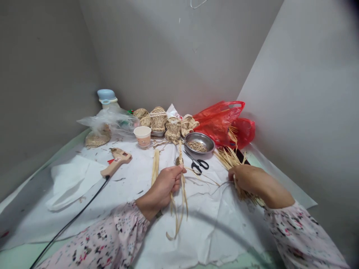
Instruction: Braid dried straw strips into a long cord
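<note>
In the middle, my left hand (166, 180) pinches a braid of pale straw (180, 151) between thumb and fingers. The plaited part points away from me over the paper, and loose strands (179, 211) hang down below the hand. At the right, my right hand (248, 179) is closed over a bundle of dry straw strips (228, 157); its fingertips are partly hidden, and stalk ends poke out on both sides of it. Black-handled scissors (198, 163) lie on the paper between the hands. A few flat straw strips (155, 166) rest left of the braid.
A glue gun (117, 163) with a black cord lies left, near a crumpled white sheet (75, 179). Behind stand a paper cup (143, 136), woven straw pieces (173, 129), a metal bowl (200, 143) of short bits, a red plastic bag (218, 121) and a blue-lidded bottle (107, 97). Grey walls enclose the table.
</note>
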`<state>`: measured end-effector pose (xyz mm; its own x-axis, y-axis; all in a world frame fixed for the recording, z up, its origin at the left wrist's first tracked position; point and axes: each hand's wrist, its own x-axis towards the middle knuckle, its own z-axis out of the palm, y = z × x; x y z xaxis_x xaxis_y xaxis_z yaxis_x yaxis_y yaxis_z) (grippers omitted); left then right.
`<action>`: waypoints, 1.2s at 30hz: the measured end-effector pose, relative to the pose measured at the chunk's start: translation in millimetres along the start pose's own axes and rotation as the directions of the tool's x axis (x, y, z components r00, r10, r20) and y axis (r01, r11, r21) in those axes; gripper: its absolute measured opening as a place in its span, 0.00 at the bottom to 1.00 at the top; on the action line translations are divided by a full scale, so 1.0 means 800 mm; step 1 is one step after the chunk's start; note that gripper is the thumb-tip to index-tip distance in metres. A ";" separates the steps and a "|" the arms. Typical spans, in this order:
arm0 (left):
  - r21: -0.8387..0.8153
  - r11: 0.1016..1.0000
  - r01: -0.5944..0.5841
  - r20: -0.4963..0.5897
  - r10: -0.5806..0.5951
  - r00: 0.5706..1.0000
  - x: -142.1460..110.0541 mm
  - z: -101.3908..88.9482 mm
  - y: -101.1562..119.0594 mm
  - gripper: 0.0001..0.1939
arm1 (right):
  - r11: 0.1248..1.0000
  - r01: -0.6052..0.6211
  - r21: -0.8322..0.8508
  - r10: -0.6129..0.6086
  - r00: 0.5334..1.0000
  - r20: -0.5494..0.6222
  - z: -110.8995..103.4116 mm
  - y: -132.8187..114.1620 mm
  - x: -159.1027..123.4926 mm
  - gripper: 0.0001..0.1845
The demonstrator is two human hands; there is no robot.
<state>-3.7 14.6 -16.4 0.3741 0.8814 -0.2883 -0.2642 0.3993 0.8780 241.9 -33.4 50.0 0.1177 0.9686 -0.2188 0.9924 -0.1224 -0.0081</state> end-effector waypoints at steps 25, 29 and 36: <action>0.021 1.000 0.008 0.061 -0.009 0.998 -0.004 0.006 0.001 0.12 | 0.236 0.294 0.926 -0.101 0.955 -0.278 0.011 -0.117 -0.027 0.19; 0.028 1.000 -0.007 0.083 0.005 0.997 -0.004 0.007 0.000 0.16 | 0.286 0.286 0.915 -0.046 0.958 -0.285 0.056 -0.138 -0.004 0.15; 0.028 0.999 -0.017 0.109 0.014 0.994 -0.004 0.007 -0.003 0.18 | 0.309 0.285 0.908 -0.001 0.954 -0.299 0.076 -0.146 -0.005 0.15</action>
<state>0.5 9.2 -15.1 0.4653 0.8541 -0.2325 -0.2452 0.3767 0.8933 123.8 -36.2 -7.1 0.1212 0.9892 0.0830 0.3083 0.0419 -0.9504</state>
